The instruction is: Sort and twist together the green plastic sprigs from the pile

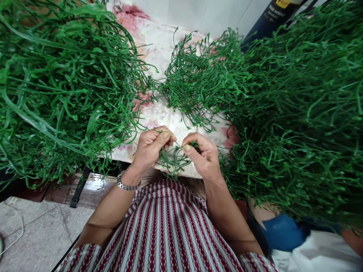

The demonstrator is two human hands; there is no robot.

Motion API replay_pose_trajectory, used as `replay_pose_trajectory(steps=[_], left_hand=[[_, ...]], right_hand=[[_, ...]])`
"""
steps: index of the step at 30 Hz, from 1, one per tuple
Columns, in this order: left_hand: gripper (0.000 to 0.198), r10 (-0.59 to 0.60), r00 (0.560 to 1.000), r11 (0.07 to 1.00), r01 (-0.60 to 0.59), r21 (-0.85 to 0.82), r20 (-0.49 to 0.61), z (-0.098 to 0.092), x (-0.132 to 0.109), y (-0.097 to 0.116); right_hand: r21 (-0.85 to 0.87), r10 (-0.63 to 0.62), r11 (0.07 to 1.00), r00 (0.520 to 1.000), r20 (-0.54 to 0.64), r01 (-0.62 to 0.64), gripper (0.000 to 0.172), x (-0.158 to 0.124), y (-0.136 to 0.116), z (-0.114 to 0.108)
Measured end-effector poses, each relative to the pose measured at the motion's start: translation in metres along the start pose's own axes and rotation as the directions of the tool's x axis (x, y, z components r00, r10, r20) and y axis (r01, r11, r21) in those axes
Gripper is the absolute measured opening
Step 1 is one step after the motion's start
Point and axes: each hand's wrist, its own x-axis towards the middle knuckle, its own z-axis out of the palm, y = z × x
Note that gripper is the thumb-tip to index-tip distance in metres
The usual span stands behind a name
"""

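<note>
Between my two hands a thin dark green stem is stretched, close to the table's front edge. My left hand [154, 145], with a metal watch on its wrist, pinches one end between thumb and forefinger. The other end is pinched in my right hand [202, 153], whose curled fingers also have a bit of green in them. Short green stems [174, 162] lie just below and between the hands. A large heap of green stems [65, 87] rises to the left. Beyond my hands, thinner budded stems [204, 75] spread over the table.
A floral cloth [159, 41] covers the table. Another big green heap [306, 113] fills the right side. Behind it stands a dark blue cylinder [269, 22] by the white wall. A blue item [283, 230] and white bag [323, 251] are at lower right.
</note>
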Motion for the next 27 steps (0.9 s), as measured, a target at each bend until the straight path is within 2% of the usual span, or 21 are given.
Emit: replay_pose_trajectory(steps=[2,6,11,13,15,17,19,24,27], left_hand=[[0.028,-0.059,0.997,0.998,0.058,-0.019,-0.048,0.001,0.002,-0.001],[0.025,-0.137,0.971,0.989,0.123,-0.084,-0.194,0.001,0.003,-0.004],[0.022,-0.169,0.964,0.980,0.143,-0.138,-0.205,0.000,0.003,-0.006],[0.021,-0.170,0.963,0.978,0.139,-0.152,-0.211,0.000,0.003,-0.005],[0.020,-0.153,0.963,0.981,0.121,-0.150,-0.220,0.000,0.003,-0.005],[0.020,-0.113,0.971,0.989,0.090,-0.119,-0.211,0.000,0.004,-0.004],[0.021,-0.060,0.982,0.997,0.049,-0.064,-0.179,0.000,0.004,-0.004],[0.021,0.022,0.998,1.000,-0.021,0.012,-0.063,0.004,0.006,-0.003],[0.023,0.049,0.999,0.998,-0.049,0.026,0.001,0.007,0.009,-0.002]], right_hand=[[-0.030,-0.015,0.999,0.990,-0.140,0.011,0.009,0.000,0.001,-0.002],[-0.086,-0.094,0.994,0.915,-0.393,0.065,0.011,0.003,0.003,-0.010],[-0.077,-0.112,0.993,0.847,-0.520,0.084,0.014,0.005,0.008,-0.015],[-0.198,-0.150,0.979,0.826,-0.544,0.048,0.016,0.005,0.008,-0.016],[-0.422,-0.266,0.906,0.818,-0.511,0.031,0.017,0.005,0.007,-0.018],[-0.627,-0.398,0.777,0.818,-0.416,0.059,0.019,0.005,0.004,-0.020],[-0.720,-0.460,0.685,0.833,-0.308,0.112,0.021,0.005,0.001,-0.019],[-0.754,-0.369,0.636,0.923,-0.110,0.165,0.015,0.004,-0.004,-0.007],[-0.740,-0.311,0.645,0.950,-0.024,0.193,0.011,0.003,-0.006,-0.001]])
